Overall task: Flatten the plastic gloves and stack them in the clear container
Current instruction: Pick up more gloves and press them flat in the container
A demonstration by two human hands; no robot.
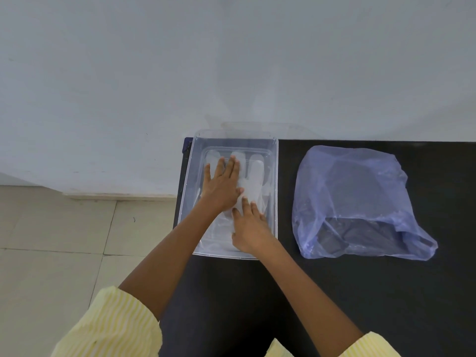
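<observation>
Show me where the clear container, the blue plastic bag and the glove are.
clear container (274, 176): head view, on its right wall.
blue plastic bag (347, 186): head view, on its flat middle.
glove (256, 173): head view, on a finger beyond the hands.

Both hands lie flat, fingers spread, on a plastic glove (253, 185) inside the clear container (275, 202) on the black desk (334, 292). The left hand (222, 185) presses the glove's far part, just beyond the right hand (251, 228), which presses its near part. Well to the right of the right hand lies a crumpled bluish plastic bag (355, 199), apart from the container.
</observation>
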